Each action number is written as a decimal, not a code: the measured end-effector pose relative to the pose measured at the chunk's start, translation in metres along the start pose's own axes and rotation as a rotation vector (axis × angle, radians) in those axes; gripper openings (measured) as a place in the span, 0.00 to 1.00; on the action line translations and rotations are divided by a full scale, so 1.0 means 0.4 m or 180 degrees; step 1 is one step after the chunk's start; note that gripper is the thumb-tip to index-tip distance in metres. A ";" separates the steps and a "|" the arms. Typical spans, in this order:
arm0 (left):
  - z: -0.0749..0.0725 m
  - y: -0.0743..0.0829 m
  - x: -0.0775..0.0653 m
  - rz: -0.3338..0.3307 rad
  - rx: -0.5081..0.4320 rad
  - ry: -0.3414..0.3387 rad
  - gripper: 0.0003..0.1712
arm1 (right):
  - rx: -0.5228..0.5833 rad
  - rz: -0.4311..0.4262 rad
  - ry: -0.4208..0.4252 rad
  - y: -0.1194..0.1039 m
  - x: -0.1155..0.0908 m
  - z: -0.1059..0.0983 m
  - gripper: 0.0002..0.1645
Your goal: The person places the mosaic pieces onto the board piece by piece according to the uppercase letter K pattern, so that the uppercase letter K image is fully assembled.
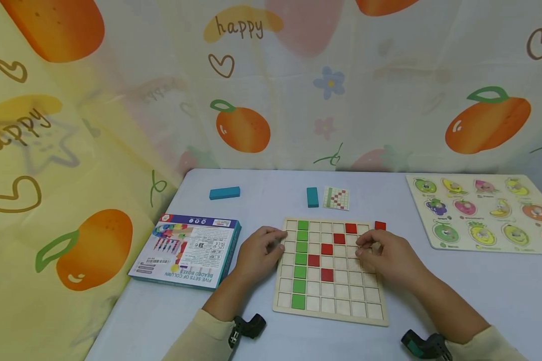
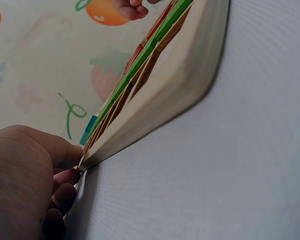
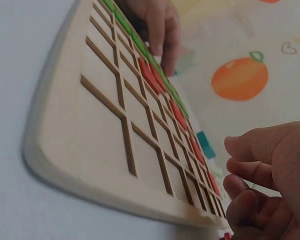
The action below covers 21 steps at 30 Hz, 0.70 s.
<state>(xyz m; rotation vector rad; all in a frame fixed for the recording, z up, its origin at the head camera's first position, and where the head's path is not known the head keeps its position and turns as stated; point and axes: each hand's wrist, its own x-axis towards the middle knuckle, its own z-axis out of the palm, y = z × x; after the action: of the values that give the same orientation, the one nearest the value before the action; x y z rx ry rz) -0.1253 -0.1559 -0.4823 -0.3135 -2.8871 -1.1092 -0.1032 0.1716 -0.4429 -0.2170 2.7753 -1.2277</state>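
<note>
A wooden grid board (image 1: 339, 315) lies flat on the table, with a column of green tiles (image 1: 300, 259) near its left side. Several red tiles (image 1: 327, 249) sit in its squares, mostly along a diagonal. My left hand (image 1: 258, 253) pinches the board's left edge; in the left wrist view its fingertips (image 2: 72, 152) are at the rim. Over the board's right side hovers my right hand (image 1: 390, 258), fingers loosely bent, with nothing visible between them in the right wrist view. Just past the top right corner lies a loose red tile (image 1: 380, 225).
Behind the board are a teal box (image 1: 312, 197) and a small pattern card (image 1: 336, 198). Another teal box (image 1: 224, 193) lies farther left. A printed flat box (image 1: 185, 250) rests left of the board. At right lies a fruit picture board (image 1: 474, 240). A patterned curtain (image 1: 289, 125) hangs behind.
</note>
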 end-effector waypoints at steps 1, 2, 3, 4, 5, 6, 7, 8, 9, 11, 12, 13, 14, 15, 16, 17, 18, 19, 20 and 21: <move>0.000 0.000 0.000 -0.0001 0.0000 -0.0001 0.18 | -0.0010 0.0016 0.0007 0.005 0.001 -0.005 0.10; 0.000 -0.001 0.000 -0.0002 -0.0001 -0.0003 0.18 | -0.0025 0.0031 0.0017 0.011 0.003 -0.009 0.11; 0.000 -0.001 0.000 -0.0004 -0.0001 -0.0004 0.18 | -0.0035 0.0056 0.0024 0.016 0.004 -0.012 0.12; 0.000 -0.001 0.000 -0.0003 -0.0002 -0.0004 0.18 | -0.0063 0.0079 0.0032 0.020 0.006 -0.016 0.12; 0.000 -0.002 0.000 -0.0004 0.0000 -0.0004 0.18 | -0.0072 0.0107 0.0035 0.025 0.007 -0.020 0.12; 0.000 -0.002 0.000 -0.0005 0.0000 -0.0004 0.18 | -0.0083 0.0120 0.0043 0.031 0.009 -0.024 0.13; 0.000 -0.002 0.000 0.0000 0.0001 0.0001 0.18 | -0.0093 0.0135 0.0053 0.036 0.010 -0.028 0.13; 0.000 -0.001 0.000 0.0003 0.0002 0.0003 0.18 | -0.0105 0.0156 0.0065 0.041 0.011 -0.032 0.14; 0.000 -0.001 -0.001 0.0004 0.0001 0.0006 0.18 | -0.0134 0.0166 0.0082 0.046 0.013 -0.036 0.14; 0.000 -0.001 -0.001 0.0010 -0.0007 0.0008 0.18 | -0.0172 0.0176 0.0122 0.055 0.015 -0.045 0.15; 0.000 0.000 -0.002 0.0014 -0.0009 0.0009 0.18 | -0.0201 0.0188 0.0144 0.060 0.016 -0.049 0.15; -0.001 0.000 -0.002 0.0018 -0.0013 0.0010 0.18 | -0.0235 0.0215 0.0163 0.063 0.017 -0.052 0.15; -0.001 0.000 -0.002 0.0019 -0.0012 0.0010 0.18 | -0.0261 0.0237 0.0183 0.067 0.018 -0.054 0.15; -0.001 0.000 -0.002 0.0026 -0.0012 0.0014 0.18 | -0.0288 0.0247 0.0201 0.071 0.020 -0.057 0.15; -0.001 0.000 -0.002 0.0028 -0.0007 0.0017 0.18 | -0.0311 0.0262 0.0217 0.076 0.021 -0.059 0.15; -0.001 0.000 -0.002 0.0031 -0.0003 0.0020 0.18 | -0.0342 0.0273 0.0234 0.081 0.023 -0.061 0.15; -0.001 0.000 -0.003 0.0029 0.0002 0.0023 0.18 | -0.0379 0.0294 0.0256 0.085 0.024 -0.062 0.15; -0.001 0.000 -0.003 0.0029 0.0003 0.0023 0.18 | -0.0410 0.0297 0.0274 0.091 0.025 -0.064 0.16; -0.001 0.000 -0.002 0.0028 0.0006 0.0025 0.18 | -0.0441 0.0298 0.0298 0.096 0.026 -0.066 0.16; -0.001 0.000 -0.002 0.0024 0.0005 0.0024 0.18 | -0.0467 0.0299 0.0316 0.101 0.027 -0.067 0.17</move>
<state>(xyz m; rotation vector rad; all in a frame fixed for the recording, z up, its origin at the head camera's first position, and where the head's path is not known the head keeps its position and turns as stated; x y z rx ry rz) -0.1244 -0.1563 -0.4819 -0.3192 -2.8778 -1.1045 -0.1216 0.2161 -0.4550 -0.0366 2.9255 -1.0421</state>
